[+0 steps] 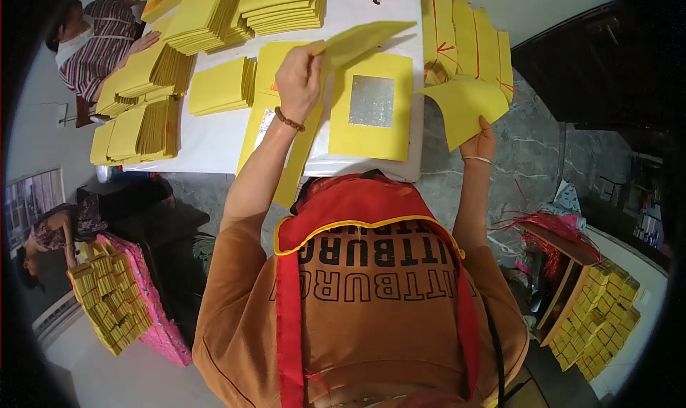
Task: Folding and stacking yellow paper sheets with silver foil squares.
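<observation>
My left hand (299, 79) is closed on the edge of a yellow paper sheet (371, 38), which tilts up above the table. In my right hand (480, 143), off the table's right edge, a second, curved yellow sheet (466, 108) is pinched by its near corner. Between the hands a yellow sheet with a silver foil square (371, 102) lies flat on the white table (218, 145). Beneath my left forearm are more yellow sheets (251, 135), partly hidden, one with a silver patch.
Stacks of folded yellow paper (204, 18) fill the table's far left, and a smaller stack (223, 86) sits nearer. Bundles tied with red string (468, 40) stand at the right. A co-worker in stripes (103, 40) handles paper at left; another person (53, 229) is beside piled yellow bundles (111, 297).
</observation>
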Available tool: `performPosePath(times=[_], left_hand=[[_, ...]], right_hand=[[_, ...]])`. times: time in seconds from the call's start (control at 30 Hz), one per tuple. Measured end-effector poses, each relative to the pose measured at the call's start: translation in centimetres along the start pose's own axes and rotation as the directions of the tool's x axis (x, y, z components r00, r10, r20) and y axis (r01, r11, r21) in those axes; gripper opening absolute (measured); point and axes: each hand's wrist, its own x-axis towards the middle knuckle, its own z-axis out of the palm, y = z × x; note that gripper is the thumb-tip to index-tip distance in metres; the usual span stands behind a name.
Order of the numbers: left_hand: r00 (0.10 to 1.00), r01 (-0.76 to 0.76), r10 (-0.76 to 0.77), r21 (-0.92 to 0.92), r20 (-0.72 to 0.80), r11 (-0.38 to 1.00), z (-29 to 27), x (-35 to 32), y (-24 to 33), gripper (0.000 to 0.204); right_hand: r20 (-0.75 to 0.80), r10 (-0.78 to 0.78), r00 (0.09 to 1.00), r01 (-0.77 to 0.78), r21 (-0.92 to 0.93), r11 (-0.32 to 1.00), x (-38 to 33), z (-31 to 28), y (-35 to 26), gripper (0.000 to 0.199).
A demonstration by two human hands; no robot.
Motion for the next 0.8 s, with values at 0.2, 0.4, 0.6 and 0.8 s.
performPosePath(times=[0.2, 0.4, 0.6, 0.8], left_hand=[[0.993, 0.026, -0.028, -0.020, -0.118, 0.999, -0.8, 0.8, -0.4, 0.015], [0.986, 0.100, -0.110, -0.087, -0.127, 0.991, -0.8, 0.9, -0.2, 0.015], [0.957, -0.286, 0.288, 0.047, -0.038, 0.957, -0.5, 0.0, 1.7, 0.026], [0.804, -0.493, 0.496, -0.097, 0.328, 0.864, 1.4, -6.6, 4.2, 0.030]], right_hand=[[0.124, 0.100, 0.987, -0.104, 0.025, 0.994, 0.1, 0.8, 2.0, 0.033], [0.161, 0.299, 0.941, -0.287, -0.089, 0.954, -0.8, 2.6, 5.3, 0.034], [0.063, 0.499, 0.864, -0.474, -0.233, 0.849, -0.5, 2.5, 8.4, 0.034], [-0.074, 0.435, 0.897, -0.433, -0.333, 0.837, 0.0, 2.7, 9.1, 0.037]])
